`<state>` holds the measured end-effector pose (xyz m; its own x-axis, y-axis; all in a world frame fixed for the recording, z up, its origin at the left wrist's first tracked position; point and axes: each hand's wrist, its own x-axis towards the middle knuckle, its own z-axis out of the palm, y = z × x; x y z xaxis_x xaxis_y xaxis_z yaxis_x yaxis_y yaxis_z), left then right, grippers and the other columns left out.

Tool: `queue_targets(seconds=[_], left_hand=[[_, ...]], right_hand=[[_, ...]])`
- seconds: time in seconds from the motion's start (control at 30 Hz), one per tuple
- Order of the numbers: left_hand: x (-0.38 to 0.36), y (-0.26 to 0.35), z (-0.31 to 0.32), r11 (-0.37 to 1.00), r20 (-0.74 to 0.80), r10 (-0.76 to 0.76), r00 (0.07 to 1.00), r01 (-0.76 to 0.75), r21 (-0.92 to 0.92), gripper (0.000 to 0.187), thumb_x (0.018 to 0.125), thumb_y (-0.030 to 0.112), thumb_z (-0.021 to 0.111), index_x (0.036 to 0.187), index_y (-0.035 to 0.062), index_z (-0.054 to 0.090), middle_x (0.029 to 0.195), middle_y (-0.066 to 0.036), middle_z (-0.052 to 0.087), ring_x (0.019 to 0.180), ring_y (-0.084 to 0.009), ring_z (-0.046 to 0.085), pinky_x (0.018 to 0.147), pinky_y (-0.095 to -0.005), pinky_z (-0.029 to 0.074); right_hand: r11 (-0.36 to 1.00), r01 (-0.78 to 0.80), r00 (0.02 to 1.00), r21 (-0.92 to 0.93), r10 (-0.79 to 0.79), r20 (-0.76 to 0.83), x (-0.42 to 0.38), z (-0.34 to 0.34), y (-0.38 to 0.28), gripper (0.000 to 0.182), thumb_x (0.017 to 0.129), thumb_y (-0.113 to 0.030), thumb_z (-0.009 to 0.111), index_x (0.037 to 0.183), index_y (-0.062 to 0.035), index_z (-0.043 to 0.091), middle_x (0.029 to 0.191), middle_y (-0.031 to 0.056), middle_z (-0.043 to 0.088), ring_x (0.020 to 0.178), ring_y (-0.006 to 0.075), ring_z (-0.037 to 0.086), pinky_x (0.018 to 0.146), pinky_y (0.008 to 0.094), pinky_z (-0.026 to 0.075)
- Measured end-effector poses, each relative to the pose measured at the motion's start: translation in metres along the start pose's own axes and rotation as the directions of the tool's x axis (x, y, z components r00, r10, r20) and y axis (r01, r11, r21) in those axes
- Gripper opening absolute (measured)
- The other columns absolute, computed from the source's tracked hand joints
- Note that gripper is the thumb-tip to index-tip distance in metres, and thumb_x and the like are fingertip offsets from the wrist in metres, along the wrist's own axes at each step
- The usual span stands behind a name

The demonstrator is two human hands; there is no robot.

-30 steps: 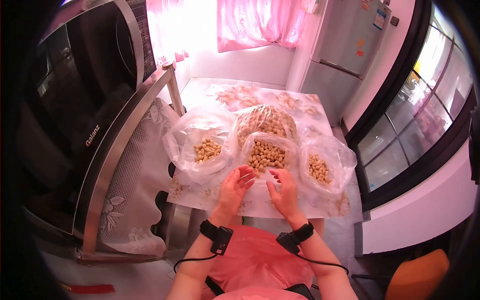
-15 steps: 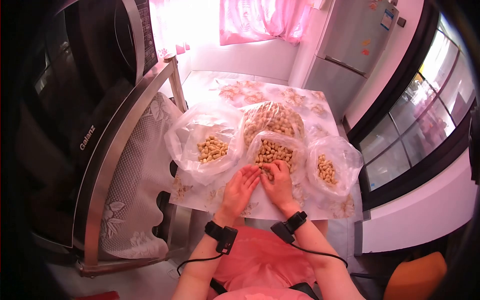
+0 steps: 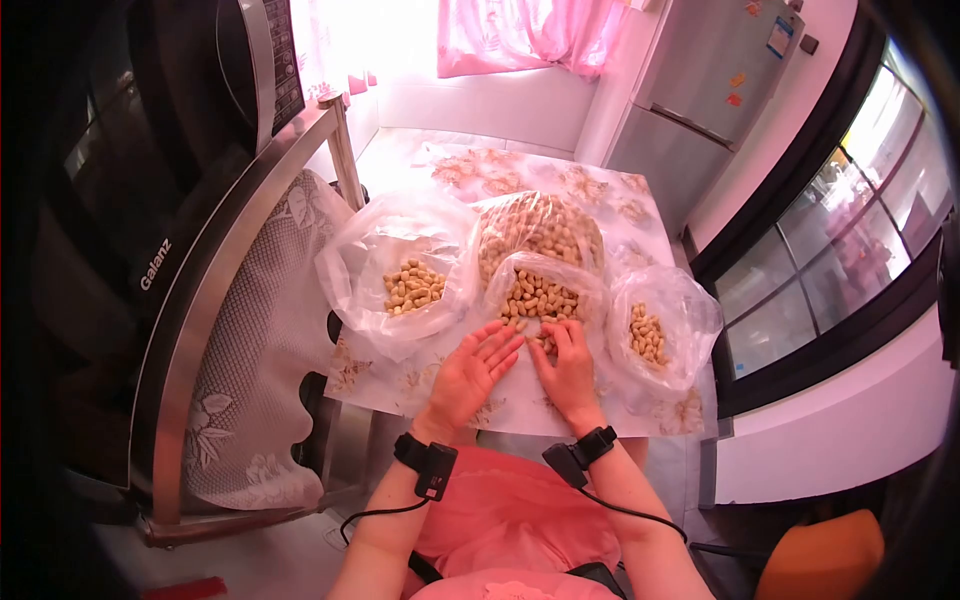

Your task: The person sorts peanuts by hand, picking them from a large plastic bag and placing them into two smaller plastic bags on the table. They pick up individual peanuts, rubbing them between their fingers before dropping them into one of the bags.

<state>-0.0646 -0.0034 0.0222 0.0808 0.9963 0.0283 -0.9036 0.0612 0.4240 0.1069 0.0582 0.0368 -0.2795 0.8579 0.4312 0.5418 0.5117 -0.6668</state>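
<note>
My left hand (image 3: 470, 375) is turned palm up with its fingers spread, holding nothing, just in front of the middle small plastic bag (image 3: 592, 292). Beside it, my right hand (image 3: 570, 375) bends its thumb and fingers around a few peanuts (image 3: 547, 344) at the near side of that bag. A heap of unshelled peanuts (image 3: 535, 297) fills the bag's mouth. Further left, a wide-open clear bag (image 3: 350, 265) contains a smaller peanut pile (image 3: 413, 286). On the right, another open bag (image 3: 690, 310) has peanuts (image 3: 647, 333) at its bottom.
Behind the middle bag lies a large, full bag of peanuts (image 3: 540, 230). A flowered cloth (image 3: 400, 385) covers the table. A metal-framed rack with a lace cover (image 3: 250, 370) stands close on the left, a fridge (image 3: 690, 100) at the back right. Cables run from both wrist bands.
My hands have moved apart: the left went slightly left and down, its palm more open. My right hand stays at the bag's near edge. The whole view has shifted a little.
</note>
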Motion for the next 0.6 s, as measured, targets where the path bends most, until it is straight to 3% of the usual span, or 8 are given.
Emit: queue_targets(seconds=[0.17, 0.37, 0.6], left_hand=[[-0.0001, 0.0001, -0.0022, 0.999, 0.011, 0.02, 1.0, -0.02, -0.028, 0.054, 0.104, 0.034, 0.044, 0.142, -0.0025, 0.035, 0.151, -0.023, 0.035, 0.141, -0.0346, 0.035, 0.117, -0.0431, 0.033], [0.0002, -0.0016, -0.0051, 0.999, -0.006, 0.054, 0.999, -0.054, -0.002, 0.052, 0.105, 0.033, 0.042, 0.143, -0.0023, 0.036, 0.153, -0.019, 0.035, 0.142, -0.0328, 0.034, 0.117, -0.0423, 0.032], [0.0001, 0.0002, -0.0052, 0.999, 0.02, 0.005, 1.0, -0.004, -0.041, 0.052, 0.106, 0.034, 0.041, 0.142, -0.0023, 0.037, 0.151, -0.022, 0.035, 0.141, -0.0328, 0.035, 0.117, -0.0424, 0.031]], right_hand=[[0.994, 0.07, 0.997, -0.084, -0.074, -0.037, 0.0011, 0.0018, 0.0018, 0.027, 0.084, -0.015, 0.072, 0.107, -0.0025, 0.062, 0.105, 0.0147, 0.056, 0.091, 0.0331, 0.061, 0.079, 0.0409, 0.05], [0.999, 0.034, 0.999, -0.04, -0.034, -0.013, 0.0004, 0.0013, 0.0063, 0.024, 0.083, -0.015, 0.072, 0.102, -0.0028, 0.063, 0.104, 0.0146, 0.056, 0.093, 0.034, 0.06, 0.079, 0.041, 0.05], [0.998, 0.048, 0.998, -0.038, -0.05, -0.035, 0.0013, 0.0013, 0.0066, 0.023, 0.083, -0.016, 0.072, 0.1, -0.0028, 0.063, 0.105, 0.0148, 0.056, 0.094, 0.0344, 0.06, 0.081, 0.0418, 0.05]])
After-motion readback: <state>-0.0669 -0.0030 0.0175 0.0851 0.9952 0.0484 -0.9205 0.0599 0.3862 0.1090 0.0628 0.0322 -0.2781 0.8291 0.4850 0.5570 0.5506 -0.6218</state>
